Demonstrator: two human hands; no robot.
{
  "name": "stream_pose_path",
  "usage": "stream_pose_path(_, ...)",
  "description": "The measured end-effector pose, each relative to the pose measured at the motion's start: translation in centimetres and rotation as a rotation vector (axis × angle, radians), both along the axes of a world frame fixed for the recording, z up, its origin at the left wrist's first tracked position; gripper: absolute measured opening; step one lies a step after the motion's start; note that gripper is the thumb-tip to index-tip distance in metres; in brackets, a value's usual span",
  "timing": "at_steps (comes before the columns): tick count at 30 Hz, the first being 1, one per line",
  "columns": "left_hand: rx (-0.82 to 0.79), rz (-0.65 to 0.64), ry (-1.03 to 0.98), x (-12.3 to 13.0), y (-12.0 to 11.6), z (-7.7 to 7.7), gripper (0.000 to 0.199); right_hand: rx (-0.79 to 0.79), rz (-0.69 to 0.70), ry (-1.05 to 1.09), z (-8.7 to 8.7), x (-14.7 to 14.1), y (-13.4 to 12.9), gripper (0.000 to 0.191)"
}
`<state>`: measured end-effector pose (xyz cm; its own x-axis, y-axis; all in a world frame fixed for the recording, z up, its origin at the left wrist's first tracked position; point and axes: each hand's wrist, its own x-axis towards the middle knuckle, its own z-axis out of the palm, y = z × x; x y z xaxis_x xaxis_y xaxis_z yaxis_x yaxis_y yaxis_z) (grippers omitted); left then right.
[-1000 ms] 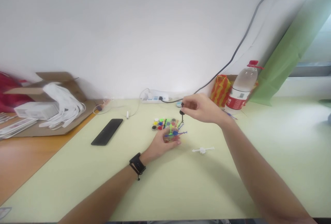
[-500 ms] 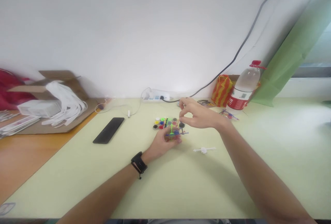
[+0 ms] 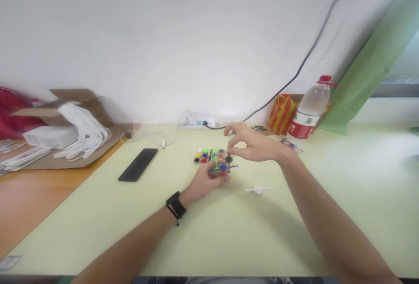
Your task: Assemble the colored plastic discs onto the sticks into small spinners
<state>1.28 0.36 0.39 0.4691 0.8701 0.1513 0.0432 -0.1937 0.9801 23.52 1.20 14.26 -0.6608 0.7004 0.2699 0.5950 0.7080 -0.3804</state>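
Note:
My left hand is closed around several coloured plastic arrow spinners, among them a green arrow spinner and a blue arrow spinner. Some red shows low between those fingers. Above it, my right hand pinches the top end of a black arrow spinner between thumb and forefinger. The black piece hangs upright with a round disc at its middle, its lower end close to the blue arrow; whether they touch I cannot tell. A white arrow spinner lies flat on the table, below my right hand.
Several coloured round pieces lie just behind my left hand. A black phone rests to the left. Against the wall are a power strip, a striped bag and a large bottle. A cardboard box stands far left.
The black arrow spinner shows more clearly and has shifted slightly left with my right hand. My left hand keeps its hold, almost still.

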Motion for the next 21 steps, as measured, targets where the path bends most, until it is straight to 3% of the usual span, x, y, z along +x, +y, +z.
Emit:
stream_pose_path(5,0.025,-0.022,0.007,-0.1,0.1,0.2,0.050,-0.103,0.010,-0.081,-0.6,0.4,0.2,0.024)
stream_pose_path(9,0.033,-0.066,0.029,-0.2,0.0,0.4,0.052,-0.093,-0.037,-0.025,0.2,1.0,0.1,0.026)
stream_pose_path(14,0.139,0.107,0.049,-0.2,0.0,0.4,0.053,-0.149,-0.166,0.063,1.0,3.0,0.4,0.019)
stream_pose_path(18,0.204,0.078,0.128,-0.3,0.1,0.1,0.049,-0.320,-0.212,-0.191,-0.1,4.9,1.7,0.015)
stream_pose_path(21,0.178,0.088,0.090,-0.4,0.2,-0.1,0.047,-0.598,-0.130,-0.428,-1.9,5.0,3.0,0.024)
